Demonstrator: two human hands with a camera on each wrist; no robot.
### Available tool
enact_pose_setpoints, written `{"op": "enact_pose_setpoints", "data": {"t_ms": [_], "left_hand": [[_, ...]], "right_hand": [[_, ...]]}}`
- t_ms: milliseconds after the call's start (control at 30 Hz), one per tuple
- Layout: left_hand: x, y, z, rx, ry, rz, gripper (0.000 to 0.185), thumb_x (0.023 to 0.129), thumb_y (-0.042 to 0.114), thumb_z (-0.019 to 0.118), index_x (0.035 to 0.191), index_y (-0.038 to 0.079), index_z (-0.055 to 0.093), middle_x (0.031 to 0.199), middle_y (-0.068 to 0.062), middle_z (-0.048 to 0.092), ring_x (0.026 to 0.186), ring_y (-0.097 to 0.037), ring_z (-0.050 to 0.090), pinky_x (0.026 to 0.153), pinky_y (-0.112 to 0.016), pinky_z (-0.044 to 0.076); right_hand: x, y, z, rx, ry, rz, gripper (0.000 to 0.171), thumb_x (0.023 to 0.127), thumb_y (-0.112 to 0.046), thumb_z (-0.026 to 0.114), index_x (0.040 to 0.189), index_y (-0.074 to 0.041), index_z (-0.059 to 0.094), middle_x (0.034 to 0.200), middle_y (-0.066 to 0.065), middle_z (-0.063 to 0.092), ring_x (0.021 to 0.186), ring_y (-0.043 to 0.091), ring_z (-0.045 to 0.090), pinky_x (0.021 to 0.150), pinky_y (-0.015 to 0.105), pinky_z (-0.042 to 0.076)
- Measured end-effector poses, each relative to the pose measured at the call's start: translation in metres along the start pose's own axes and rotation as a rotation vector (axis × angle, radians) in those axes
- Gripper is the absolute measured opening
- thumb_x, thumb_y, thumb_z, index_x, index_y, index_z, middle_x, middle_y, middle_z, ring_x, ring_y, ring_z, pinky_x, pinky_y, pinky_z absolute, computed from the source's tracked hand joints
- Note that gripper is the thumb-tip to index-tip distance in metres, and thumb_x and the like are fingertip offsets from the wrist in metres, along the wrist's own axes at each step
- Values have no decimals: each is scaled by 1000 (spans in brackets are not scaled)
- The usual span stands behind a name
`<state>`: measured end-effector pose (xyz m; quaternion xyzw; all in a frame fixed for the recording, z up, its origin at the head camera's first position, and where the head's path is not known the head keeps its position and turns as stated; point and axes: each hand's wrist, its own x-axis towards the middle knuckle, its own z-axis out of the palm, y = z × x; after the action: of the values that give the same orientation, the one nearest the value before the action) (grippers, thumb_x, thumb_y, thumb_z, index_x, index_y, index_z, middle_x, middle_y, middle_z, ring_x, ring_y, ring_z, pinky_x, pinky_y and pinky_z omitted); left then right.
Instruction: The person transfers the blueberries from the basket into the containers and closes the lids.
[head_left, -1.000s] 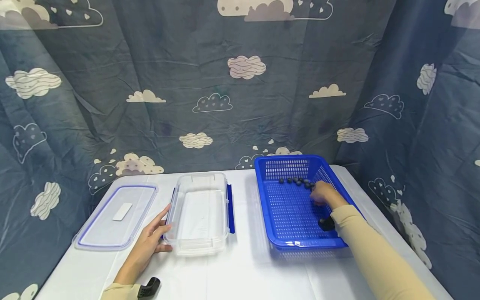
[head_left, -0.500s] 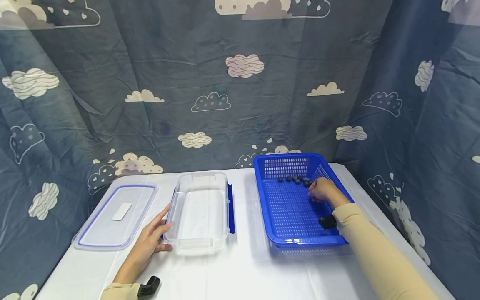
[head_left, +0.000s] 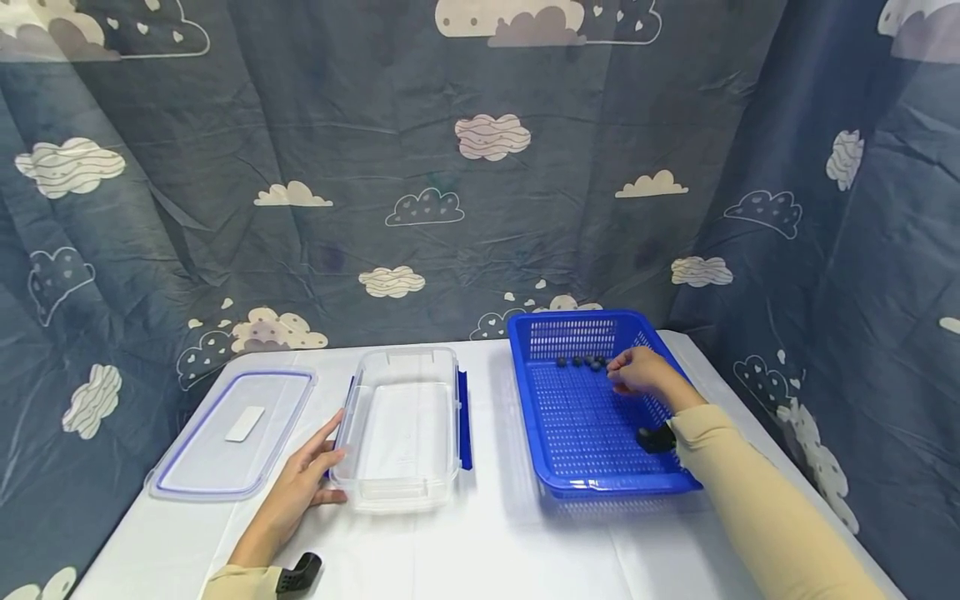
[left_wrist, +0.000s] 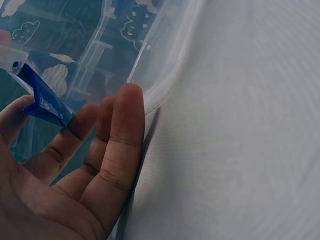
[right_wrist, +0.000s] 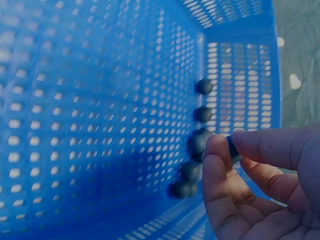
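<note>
A blue perforated basket (head_left: 570, 433) stands at the right of the white table, with several dark blueberries (head_left: 579, 362) lined along its far wall. My right hand (head_left: 636, 372) is inside it near the far right corner; in the right wrist view its thumb and forefinger pinch one blueberry (right_wrist: 232, 148), with the other blueberries (right_wrist: 202, 114) just beyond. My left hand (head_left: 303, 483) lies flat with straight fingers (left_wrist: 125, 135) against the near left side of a clear plastic container (head_left: 401, 429), by its blue clip (left_wrist: 42, 100).
The container's clear lid (head_left: 236, 429) with a blue rim lies at the left of the table (head_left: 480, 542). A blue cloud-print curtain (head_left: 450, 167) hangs behind and at both sides. Black wrist-camera mounts sit at both cuffs.
My right hand has moved a little toward the far wall of the basket, up to the row of blueberries, and now pinches one. The left hand has stayed put.
</note>
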<state>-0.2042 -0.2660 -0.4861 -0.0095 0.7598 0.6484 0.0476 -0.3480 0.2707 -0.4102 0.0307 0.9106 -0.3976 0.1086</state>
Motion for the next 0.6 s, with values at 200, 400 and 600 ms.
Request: {"op": "enact_pose_setpoints", "data": {"t_ms": [200,400,600], "left_hand": [[-1,-1,0,-3,1,-17,66,110,25,56,170,34,31,149,-23,42,134,-39,49,76,-38,69],[1,-1,-1,-9,-2,-17,66,110,26,57,170,35,32,150,-24,41,137,-40,46,76,-38,69],[0,-1,0,-10,5,-10,65,111,25,56,170,34,33,149,-23,41,136,-39,46,76,-37,69]], "right_hand": [[-1,-21,5,48,-17,-49,19,105,-1,62,119,12,62,100,14,67,78,15,69,81,34,69],[-3,-44,11,43,-12,-70,21,106,-6,63,122,8,63,100,15,70,83,18,72,75,28,67],[-4,-67,18,53,-16,-106,25,106,-7,64,125,8,64,101,15,72,79,14,70,69,22,63]]}}
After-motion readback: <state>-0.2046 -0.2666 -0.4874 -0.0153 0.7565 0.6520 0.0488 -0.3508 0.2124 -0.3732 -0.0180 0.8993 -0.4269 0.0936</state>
